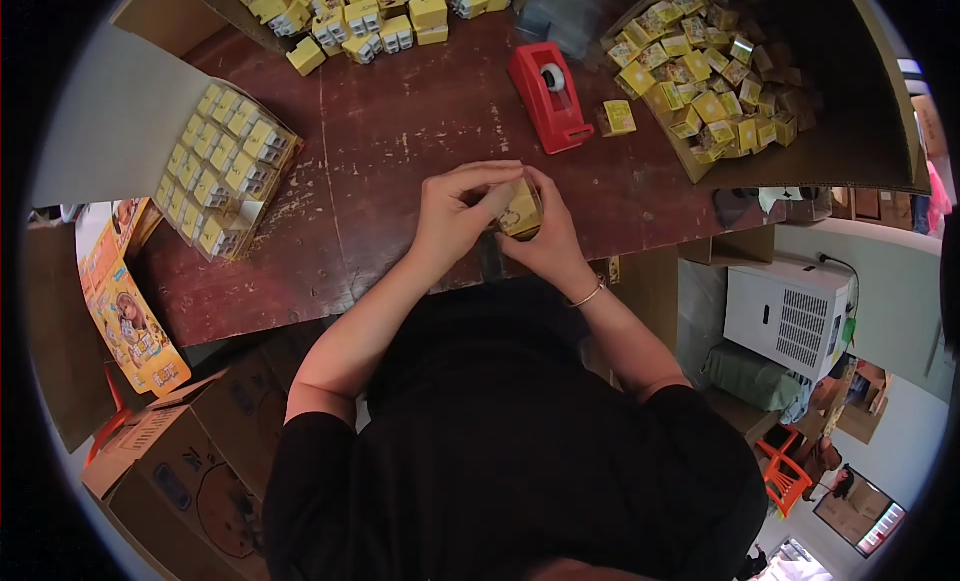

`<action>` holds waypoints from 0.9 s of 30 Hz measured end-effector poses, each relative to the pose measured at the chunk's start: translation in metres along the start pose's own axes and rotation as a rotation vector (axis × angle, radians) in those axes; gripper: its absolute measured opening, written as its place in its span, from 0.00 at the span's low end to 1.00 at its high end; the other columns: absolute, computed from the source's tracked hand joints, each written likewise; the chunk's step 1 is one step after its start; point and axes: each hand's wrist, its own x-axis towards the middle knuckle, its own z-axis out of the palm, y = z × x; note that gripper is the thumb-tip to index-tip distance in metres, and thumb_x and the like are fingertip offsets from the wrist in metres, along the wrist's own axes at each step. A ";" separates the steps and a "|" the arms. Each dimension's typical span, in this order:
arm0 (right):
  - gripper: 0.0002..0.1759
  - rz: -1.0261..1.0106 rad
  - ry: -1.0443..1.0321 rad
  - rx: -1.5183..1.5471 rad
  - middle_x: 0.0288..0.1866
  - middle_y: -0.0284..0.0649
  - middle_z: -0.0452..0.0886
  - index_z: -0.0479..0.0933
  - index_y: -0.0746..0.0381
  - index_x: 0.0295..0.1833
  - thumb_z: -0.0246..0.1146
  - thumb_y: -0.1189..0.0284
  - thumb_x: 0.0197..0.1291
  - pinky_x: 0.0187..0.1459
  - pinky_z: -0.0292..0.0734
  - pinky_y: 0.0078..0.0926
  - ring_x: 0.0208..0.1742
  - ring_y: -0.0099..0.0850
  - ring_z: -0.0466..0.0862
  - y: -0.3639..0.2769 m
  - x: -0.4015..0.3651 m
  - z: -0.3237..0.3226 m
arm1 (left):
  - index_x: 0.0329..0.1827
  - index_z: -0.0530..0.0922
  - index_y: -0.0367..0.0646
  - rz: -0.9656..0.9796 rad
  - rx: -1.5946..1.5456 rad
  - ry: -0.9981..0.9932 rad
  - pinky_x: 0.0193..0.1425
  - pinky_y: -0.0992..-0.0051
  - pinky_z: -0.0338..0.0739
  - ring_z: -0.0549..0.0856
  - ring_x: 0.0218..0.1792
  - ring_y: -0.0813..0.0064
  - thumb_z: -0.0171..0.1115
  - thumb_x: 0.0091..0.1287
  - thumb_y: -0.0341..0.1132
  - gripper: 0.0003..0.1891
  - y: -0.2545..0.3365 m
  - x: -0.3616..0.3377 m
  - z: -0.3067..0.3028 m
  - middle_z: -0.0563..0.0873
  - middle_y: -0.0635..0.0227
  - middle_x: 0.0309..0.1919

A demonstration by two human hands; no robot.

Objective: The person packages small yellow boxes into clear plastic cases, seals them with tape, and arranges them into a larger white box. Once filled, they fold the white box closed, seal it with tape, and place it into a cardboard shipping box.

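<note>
Near the table's front edge, both my hands close around a small yellow box (520, 217) with a printed face. My left hand (462, 213) covers its left side, thumb resting against it and fingers reaching over its far end. On the other side, my right hand (552, 226) grips the box with its thumb at the near edge. Fingers hide part of the box. Ahead of my hands stands a red tape dispenser (545, 96) with a roll of tape. Beside the dispenser lies another small yellow box (617, 118).
A cardboard box (850, 151) full of small yellow boxes lies at the right. At left, a tray (262, 196) holds rows of yellow-and-white pieces. More yellow-and-white pieces (362, 16) are piled at the back. Clear plastic (560, 16) sits behind the dispenser on the worn red table (400, 111).
</note>
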 end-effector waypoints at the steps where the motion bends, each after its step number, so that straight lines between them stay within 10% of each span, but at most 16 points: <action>1: 0.46 0.007 -0.004 0.001 0.60 0.46 0.72 0.58 0.64 0.68 0.72 0.76 0.40 0.62 0.69 0.32 0.62 0.36 0.74 -0.001 0.000 -0.001 | 0.44 0.85 0.40 -0.002 0.000 -0.003 0.57 0.68 0.76 0.84 0.50 0.61 0.65 0.59 0.26 0.10 0.003 0.001 -0.001 0.85 0.56 0.49; 3: 0.47 0.005 0.005 0.022 0.60 0.46 0.72 0.58 0.64 0.68 0.72 0.76 0.40 0.62 0.69 0.32 0.63 0.36 0.74 -0.002 -0.001 -0.003 | 0.50 0.84 0.40 0.361 0.450 -0.174 0.59 0.67 0.75 0.83 0.53 0.59 0.63 0.60 0.24 0.15 0.006 0.002 -0.004 0.83 0.58 0.55; 14: 0.45 0.077 0.028 0.380 0.63 0.47 0.68 0.59 0.65 0.67 0.73 0.73 0.41 0.62 0.69 0.34 0.64 0.41 0.72 0.015 -0.009 0.003 | 0.62 0.76 0.48 0.464 0.490 -0.263 0.65 0.63 0.70 0.73 0.64 0.56 0.70 0.53 0.28 0.29 -0.018 -0.005 0.004 0.72 0.57 0.66; 17: 0.45 -0.031 0.137 -0.157 0.64 0.45 0.66 0.59 0.64 0.68 0.73 0.72 0.43 0.60 0.70 0.35 0.63 0.42 0.73 0.032 -0.009 0.002 | 0.65 0.73 0.48 0.393 0.433 -0.142 0.64 0.64 0.71 0.75 0.62 0.55 0.72 0.50 0.28 0.35 -0.026 -0.011 0.011 0.74 0.56 0.63; 20: 0.47 -0.173 -0.009 -0.541 0.62 0.45 0.69 0.57 0.62 0.70 0.73 0.71 0.45 0.56 0.72 0.35 0.58 0.40 0.75 0.023 -0.007 -0.030 | 0.65 0.71 0.48 0.219 0.408 -0.160 0.63 0.65 0.72 0.77 0.60 0.56 0.73 0.47 0.29 0.37 -0.039 -0.010 0.005 0.76 0.57 0.61; 22: 0.42 0.025 -0.406 0.031 0.55 0.42 0.76 0.60 0.62 0.70 0.72 0.72 0.49 0.50 0.74 0.31 0.49 0.32 0.79 0.020 0.009 -0.067 | 0.64 0.71 0.46 0.143 0.428 -0.226 0.62 0.66 0.73 0.78 0.59 0.56 0.74 0.46 0.29 0.37 -0.041 -0.006 0.004 0.76 0.58 0.61; 24: 0.31 0.164 -0.182 0.410 0.43 0.38 0.82 0.70 0.64 0.64 0.69 0.71 0.54 0.45 0.74 0.25 0.41 0.23 0.79 0.034 0.037 -0.094 | 0.56 0.74 0.43 0.092 0.478 -0.232 0.61 0.66 0.73 0.79 0.57 0.58 0.73 0.46 0.29 0.31 -0.039 0.009 0.009 0.77 0.59 0.61; 27: 0.14 0.089 0.244 0.173 0.41 0.34 0.84 0.80 0.66 0.51 0.64 0.74 0.60 0.45 0.74 0.19 0.40 0.19 0.79 0.052 0.077 -0.095 | 0.50 0.74 0.41 0.257 0.424 -0.234 0.60 0.67 0.73 0.79 0.58 0.58 0.73 0.46 0.29 0.26 -0.044 0.040 0.021 0.77 0.59 0.61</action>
